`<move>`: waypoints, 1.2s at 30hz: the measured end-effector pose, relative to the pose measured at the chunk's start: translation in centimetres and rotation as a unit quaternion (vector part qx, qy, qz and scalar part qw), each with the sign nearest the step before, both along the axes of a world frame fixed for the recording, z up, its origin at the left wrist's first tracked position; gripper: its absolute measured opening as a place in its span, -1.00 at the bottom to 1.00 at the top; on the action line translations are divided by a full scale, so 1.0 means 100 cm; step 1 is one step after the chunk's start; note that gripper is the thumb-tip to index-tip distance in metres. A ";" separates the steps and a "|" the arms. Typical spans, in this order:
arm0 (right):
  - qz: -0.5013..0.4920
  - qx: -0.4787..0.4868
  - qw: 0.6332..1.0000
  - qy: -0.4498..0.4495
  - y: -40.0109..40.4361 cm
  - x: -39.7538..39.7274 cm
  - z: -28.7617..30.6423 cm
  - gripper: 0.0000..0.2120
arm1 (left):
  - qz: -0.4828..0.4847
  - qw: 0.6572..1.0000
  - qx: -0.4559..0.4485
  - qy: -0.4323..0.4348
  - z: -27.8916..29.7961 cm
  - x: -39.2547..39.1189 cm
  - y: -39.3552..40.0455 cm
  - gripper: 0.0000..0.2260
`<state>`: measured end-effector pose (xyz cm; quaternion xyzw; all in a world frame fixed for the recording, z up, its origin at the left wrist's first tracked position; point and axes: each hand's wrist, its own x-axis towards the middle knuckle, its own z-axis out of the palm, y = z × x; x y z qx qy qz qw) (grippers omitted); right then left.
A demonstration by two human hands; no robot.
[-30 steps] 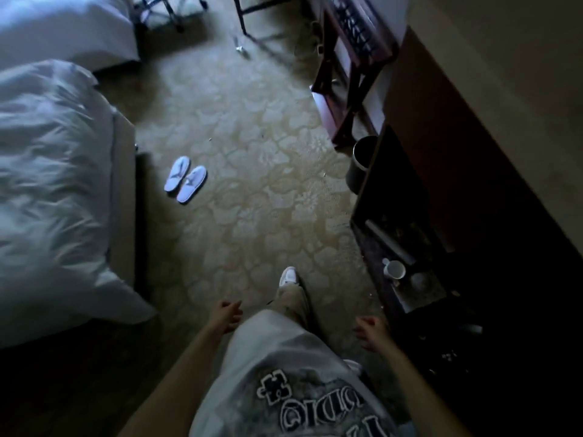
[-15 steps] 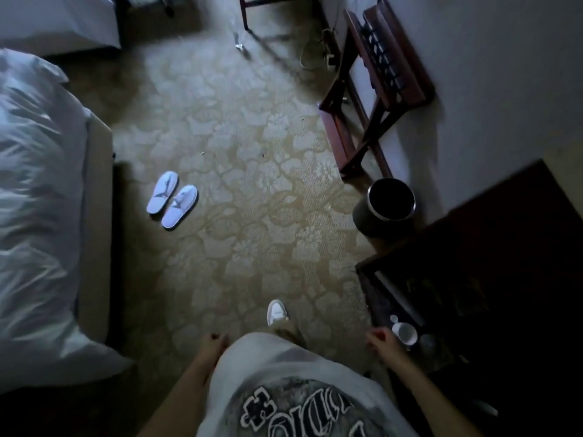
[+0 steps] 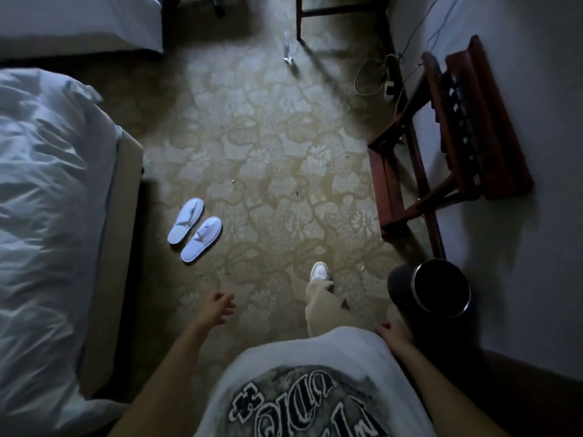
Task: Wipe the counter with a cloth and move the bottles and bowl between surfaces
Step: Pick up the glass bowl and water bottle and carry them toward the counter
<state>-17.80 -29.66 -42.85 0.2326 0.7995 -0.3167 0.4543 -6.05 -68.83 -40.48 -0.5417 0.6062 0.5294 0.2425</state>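
Observation:
I look down at a patterned carpet in a dim room. My left hand [image 3: 219,307] hangs at my side with loose, parted fingers and holds nothing. My right hand [image 3: 391,333] is at my hip, partly hidden behind my white shirt, fingers curled, nothing visible in it. A clear plastic bottle [image 3: 287,47] stands on the carpet far ahead, near a table leg. No cloth, bowl or counter top shows. A dark cabinet corner [image 3: 504,373] sits at the lower right.
A bed with white duvet [image 3: 47,200] fills the left. White slippers [image 3: 195,230] lie on the carpet. A wooden luggage rack [image 3: 448,143] leans at the right wall, a black waste bin [image 3: 438,288] beside my right leg. Cables [image 3: 375,77] lie near the wall.
I have walked forward past the dark cabinet; its shelf and cup have left the view. The bin and luggage rack are closer. My left hand has swung forward.

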 end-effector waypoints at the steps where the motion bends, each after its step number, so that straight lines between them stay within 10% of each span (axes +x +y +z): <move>1: 0.004 -0.014 1.000 0.001 -0.022 -0.033 0.005 -0.86 | 0.026 0.999 0.006 -0.027 -0.001 -0.007 -0.005 -0.83; 14: 0.085 -0.079 0.993 0.035 -0.253 -0.405 0.021 -0.83 | 0.114 0.993 0.005 -0.044 -0.011 -0.235 -0.161 -0.84; 27: -0.091 -0.026 0.995 -0.016 -0.417 -0.629 0.028 -0.89 | -0.017 0.986 -0.058 0.153 0.059 -0.690 -0.467 -0.84; 36: -0.024 -0.071 0.997 -0.003 -0.613 -0.910 0.014 -0.91 | 0.076 0.997 -0.003 0.015 0.005 -0.843 -0.573 -0.82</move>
